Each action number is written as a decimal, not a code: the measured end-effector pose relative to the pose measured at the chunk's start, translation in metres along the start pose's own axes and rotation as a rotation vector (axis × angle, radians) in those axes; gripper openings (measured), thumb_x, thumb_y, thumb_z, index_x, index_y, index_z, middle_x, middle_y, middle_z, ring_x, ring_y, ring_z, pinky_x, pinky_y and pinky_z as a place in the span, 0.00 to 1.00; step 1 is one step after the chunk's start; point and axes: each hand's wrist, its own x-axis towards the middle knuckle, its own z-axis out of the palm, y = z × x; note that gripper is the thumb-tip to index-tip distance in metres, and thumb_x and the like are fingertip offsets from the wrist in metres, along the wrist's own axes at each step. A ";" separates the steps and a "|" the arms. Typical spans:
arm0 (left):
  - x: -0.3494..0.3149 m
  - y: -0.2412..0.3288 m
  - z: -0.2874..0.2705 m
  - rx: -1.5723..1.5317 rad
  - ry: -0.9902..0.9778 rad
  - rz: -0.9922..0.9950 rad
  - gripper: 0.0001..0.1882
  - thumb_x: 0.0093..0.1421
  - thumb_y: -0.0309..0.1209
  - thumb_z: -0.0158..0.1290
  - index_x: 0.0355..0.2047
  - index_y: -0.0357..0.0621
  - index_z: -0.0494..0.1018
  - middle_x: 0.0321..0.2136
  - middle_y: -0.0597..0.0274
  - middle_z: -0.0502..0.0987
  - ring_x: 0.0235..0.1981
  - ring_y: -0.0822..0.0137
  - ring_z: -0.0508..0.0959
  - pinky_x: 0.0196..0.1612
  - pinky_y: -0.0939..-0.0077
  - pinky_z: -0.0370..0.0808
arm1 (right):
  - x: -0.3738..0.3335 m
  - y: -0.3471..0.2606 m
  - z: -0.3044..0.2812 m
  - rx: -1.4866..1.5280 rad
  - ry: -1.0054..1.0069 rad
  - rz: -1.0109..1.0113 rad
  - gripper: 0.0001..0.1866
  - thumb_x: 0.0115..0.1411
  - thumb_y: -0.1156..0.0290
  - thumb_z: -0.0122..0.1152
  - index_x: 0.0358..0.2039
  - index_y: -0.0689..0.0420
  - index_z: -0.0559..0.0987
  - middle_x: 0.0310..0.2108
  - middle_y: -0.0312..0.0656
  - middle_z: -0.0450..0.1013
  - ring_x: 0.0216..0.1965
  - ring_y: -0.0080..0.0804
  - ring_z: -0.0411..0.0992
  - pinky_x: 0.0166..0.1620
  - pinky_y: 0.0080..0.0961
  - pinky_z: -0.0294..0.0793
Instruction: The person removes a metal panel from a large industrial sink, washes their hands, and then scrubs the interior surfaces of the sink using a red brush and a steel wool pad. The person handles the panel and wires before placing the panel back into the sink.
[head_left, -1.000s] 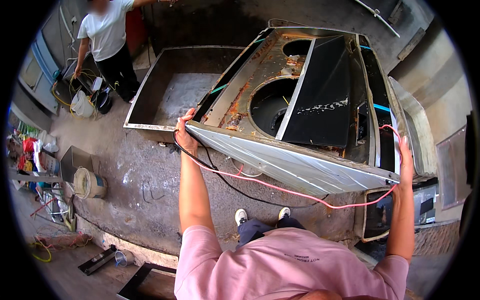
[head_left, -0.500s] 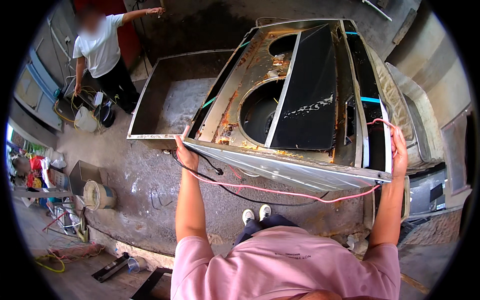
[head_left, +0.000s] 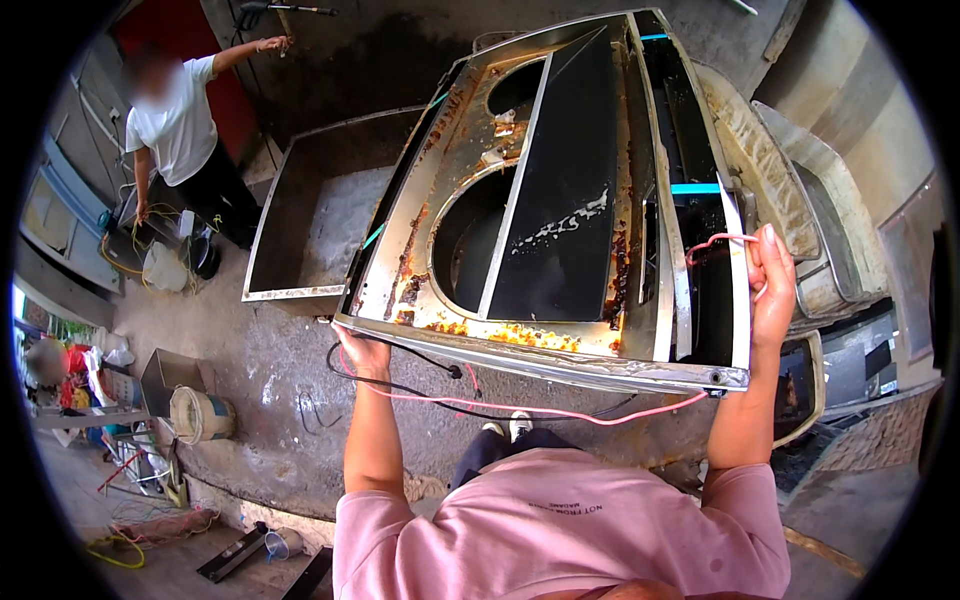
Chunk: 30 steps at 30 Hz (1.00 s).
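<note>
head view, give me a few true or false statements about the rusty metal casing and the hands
1. Both hands grip the metal casing. True: the left hand holds its near left corner, the right hand its right edge.
2. The casing is clean and freshly painted. False: rust runs along its near edge and around the round opening.
3. A pink wire hangs below the casing. True.
4. The other person helps to hold the casing. False: they stand apart, one arm raised.

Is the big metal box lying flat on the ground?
No, both hands, left and right, hold the rusty metal box up off the ground.
</note>
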 end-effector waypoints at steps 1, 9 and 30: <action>-0.001 -0.001 0.001 -0.019 0.014 -0.003 0.38 0.63 0.62 0.35 0.60 0.45 0.62 0.61 0.57 0.64 0.62 0.51 0.62 0.65 0.50 0.56 | -0.001 -0.002 0.002 0.012 -0.011 0.006 0.17 0.68 0.65 0.49 0.19 0.50 0.63 0.17 0.25 0.51 0.20 0.13 0.48 0.25 0.15 0.48; -0.008 -0.023 0.006 0.084 0.088 0.044 0.42 0.56 0.68 0.41 0.60 0.52 0.62 0.57 0.61 0.67 0.56 0.55 0.67 0.57 0.54 0.66 | -0.002 -0.031 0.018 0.061 -0.040 -0.004 0.10 0.65 0.67 0.53 0.26 0.53 0.72 0.17 0.28 0.61 0.18 0.15 0.60 0.23 0.14 0.61; 0.026 0.053 -0.005 -0.096 0.281 -0.025 0.46 0.58 0.70 0.31 0.66 0.52 0.51 0.67 0.61 0.52 0.65 0.52 0.55 0.65 0.52 0.56 | -0.015 -0.049 0.352 -0.371 -0.860 -0.159 0.15 0.65 0.63 0.52 0.23 0.56 0.76 0.14 0.25 0.59 0.16 0.15 0.52 0.22 0.17 0.50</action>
